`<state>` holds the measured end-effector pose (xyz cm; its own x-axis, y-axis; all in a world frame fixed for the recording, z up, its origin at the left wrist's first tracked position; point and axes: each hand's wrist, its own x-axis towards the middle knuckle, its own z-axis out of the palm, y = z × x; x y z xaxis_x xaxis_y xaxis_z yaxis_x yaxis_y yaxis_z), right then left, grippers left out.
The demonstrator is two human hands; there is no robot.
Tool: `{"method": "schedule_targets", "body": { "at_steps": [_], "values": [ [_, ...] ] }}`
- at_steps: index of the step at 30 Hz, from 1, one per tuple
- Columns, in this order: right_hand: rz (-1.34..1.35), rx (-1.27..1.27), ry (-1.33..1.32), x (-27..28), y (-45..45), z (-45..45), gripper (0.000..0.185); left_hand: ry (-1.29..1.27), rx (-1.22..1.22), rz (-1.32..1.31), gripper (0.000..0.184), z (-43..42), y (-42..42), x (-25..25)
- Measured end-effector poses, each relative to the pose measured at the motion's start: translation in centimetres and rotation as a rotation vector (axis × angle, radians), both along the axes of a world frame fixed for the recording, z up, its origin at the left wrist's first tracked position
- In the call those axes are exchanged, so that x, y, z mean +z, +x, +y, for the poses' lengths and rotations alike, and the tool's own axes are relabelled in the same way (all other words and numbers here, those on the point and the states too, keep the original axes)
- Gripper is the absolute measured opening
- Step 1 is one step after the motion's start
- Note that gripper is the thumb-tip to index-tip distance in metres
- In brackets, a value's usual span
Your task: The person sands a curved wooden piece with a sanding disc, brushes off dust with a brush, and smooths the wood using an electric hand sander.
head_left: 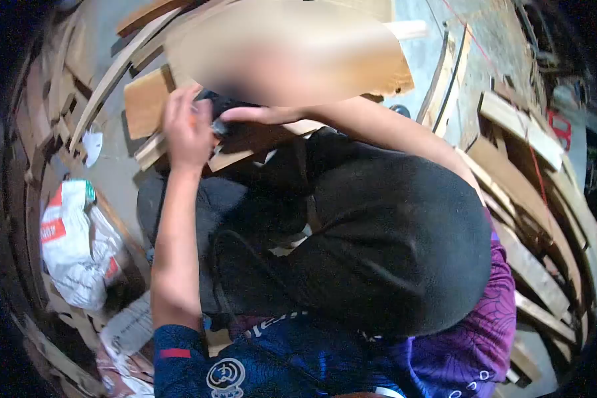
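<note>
Apparently, the left hand (188, 129) is at one side of a small dark thing with a bit of orange (224, 104) and the right hand (262, 115) reaches in with its thumb from the other, though blur over the fingers means I cannot tell whether either has closed on it. That dark thing sits between them, above a wooden board (262, 140) just beyond the black-clad lap (378, 232). Farther out, a brown wood block (147, 101) lies near the left hand, a white sack (76, 249) rests by the left forearm, and long planks (523, 129) pile up on the right.
</note>
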<state>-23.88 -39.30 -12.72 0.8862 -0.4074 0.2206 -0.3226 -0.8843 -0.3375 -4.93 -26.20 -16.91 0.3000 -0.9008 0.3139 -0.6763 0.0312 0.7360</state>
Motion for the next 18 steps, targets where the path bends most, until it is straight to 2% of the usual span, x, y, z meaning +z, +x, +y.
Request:
{"method": "schedule_targets", "body": {
  "at_steps": [2,5,7,9,10,11,12,13,14,15,16,17,18],
  "values": [
    [-0.053,-0.071,0.092,-0.4,0.7,0.3,0.081,0.011,0.148,-0.086,0.041,1.3,2.5,-2.4],
    [-0.09,-0.216,-0.064,-1.3,-0.4,-0.9,0.09,0.131,0.188,-0.512,0.032,2.6,3.4,-2.9],
    [-0.06,-0.384,-0.144,-1.3,-3.7,-2.5,0.075,0.187,0.186,-0.484,0.029,3.0,3.9,-3.5],
    [-0.028,-0.596,0.187,-2.7,-9.2,-6.4,0.073,0.291,0.243,-0.599,0.03,2.9,4.3,-3.9],
    [-0.017,-0.714,0.333,-3.4,-11.9,-8.3,0.072,0.36,0.218,-0.684,0.039,2.9,4.5,-4.0],
    [-0.194,-0.814,0.23,-2.6,-13.6,-9.6,0.062,0.359,0.217,-0.686,0.039,2.8,4.9,-3.7],
    [-0.368,-0.91,0.127,-1.9,-15.1,-10.5,0.055,0.467,0.193,-0.634,0.046,2.7,5.1,-3.2],
    [-0.114,-1.021,-0.099,-2.6,-17.2,-12.2,0.054,0.571,0.164,-0.579,0.052,2.4,5.2,-2.5],
    [-0.224,-1.017,-0.238,-3.0,-16.9,-11.9,0.055,0.578,0.09,-0.491,0.064,2.1,5.7,-1.2],
    [-0.341,-0.888,-0.365,-3.9,-16.0,-11.6,0.058,0.633,0.026,-0.434,0.066,2.0,6.6,-0.6],
    [-0.213,-0.891,0.194,0.4,-13.2,-8.9,0.06,0.69,-0.039,-0.38,0.069,1.9,7.7,-0.5],
    [-0.229,-0.742,-0.099,-0.3,-9.7,-7.1,0.062,0.735,-0.05,-0.349,0.072,1.8,8.2,-0.5],
    [-0.117,-0.685,-0.018,-0.2,-7.3,-4.9,0.063,0.734,-0.058,-0.35,0.072,1.9,8.5,-0.8]
  ]
}}
